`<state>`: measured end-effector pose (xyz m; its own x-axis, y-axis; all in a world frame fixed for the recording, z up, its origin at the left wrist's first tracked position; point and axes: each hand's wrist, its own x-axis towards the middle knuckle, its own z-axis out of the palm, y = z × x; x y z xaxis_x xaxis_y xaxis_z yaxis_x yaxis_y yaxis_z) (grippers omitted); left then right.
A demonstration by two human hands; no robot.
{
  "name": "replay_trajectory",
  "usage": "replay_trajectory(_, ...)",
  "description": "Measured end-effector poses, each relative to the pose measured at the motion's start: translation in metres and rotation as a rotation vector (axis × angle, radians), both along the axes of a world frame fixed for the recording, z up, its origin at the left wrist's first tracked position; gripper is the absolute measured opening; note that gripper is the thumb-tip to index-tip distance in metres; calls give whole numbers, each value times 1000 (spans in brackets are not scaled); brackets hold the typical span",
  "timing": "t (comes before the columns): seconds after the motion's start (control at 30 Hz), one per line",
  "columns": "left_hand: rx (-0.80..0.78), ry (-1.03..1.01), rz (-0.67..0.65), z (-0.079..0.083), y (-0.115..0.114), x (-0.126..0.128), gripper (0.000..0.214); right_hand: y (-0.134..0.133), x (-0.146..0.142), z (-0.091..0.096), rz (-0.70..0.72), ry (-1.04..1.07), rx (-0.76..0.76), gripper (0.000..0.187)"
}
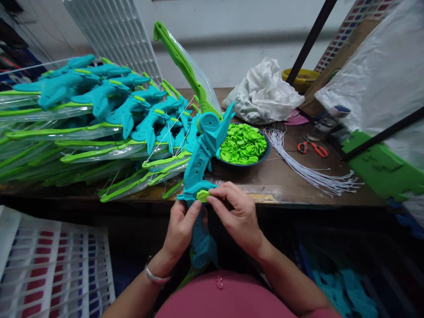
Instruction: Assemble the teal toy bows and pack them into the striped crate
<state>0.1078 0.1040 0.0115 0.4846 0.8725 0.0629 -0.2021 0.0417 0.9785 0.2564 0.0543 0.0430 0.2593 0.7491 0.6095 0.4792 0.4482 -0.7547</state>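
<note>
A teal toy bow with lime-green limbs stands upright before me, its lower end near my body. My left hand is wrapped round its middle, the thumb lying beside a small lime-green plastic cap on the grip. With thumb and forefinger my right hand pinches the cap's right edge against the bow. Just beyond the bow, a dark bowl holds a heap of similar lime-green caps.
Many finished-looking teal and green bows are piled on the bench at left. White cords, orange-handled pliers and a white sack lie at right. A white plastic crate stands low at left; teal parts lie low at right.
</note>
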Motion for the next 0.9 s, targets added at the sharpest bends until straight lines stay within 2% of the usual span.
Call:
replay_trajectory(0.27, 97, 93, 13, 5, 2, -2, 25, -2, -2, 2, -30, -107, -49, 5)
replay_trajectory(0.47, 62, 97, -14, 4, 0, 0, 28, -8, -4, 7, -134, -248, -102, 7)
replay_trajectory(0.53, 61, 97, -22, 3, -1, 0, 28, -7, 0, 7, -131, -235, -123, 4)
replay_trajectory(0.57, 62, 102, -25, 4, -2, 0, 28, -5, 3, 7, -110, -198, -139, 3)
replay_trajectory(0.6, 66, 108, -25, 4, -3, 0, 28, -3, 8, 7, -69, -143, -169, 12)
replay_trajectory(0.7, 86, 138, -10, 5, -6, -1, 27, 3, 23, 5, 168, -7, -333, 33)
replay_trajectory(0.8, 114, 174, -12, 2, -8, -3, 28, 8, 36, 3, 364, -51, -469, 29)
replay_trajectory(0.9, 124, 194, 3, -3, -10, -4, 30, 11, 39, -2, 395, -57, -492, 31)
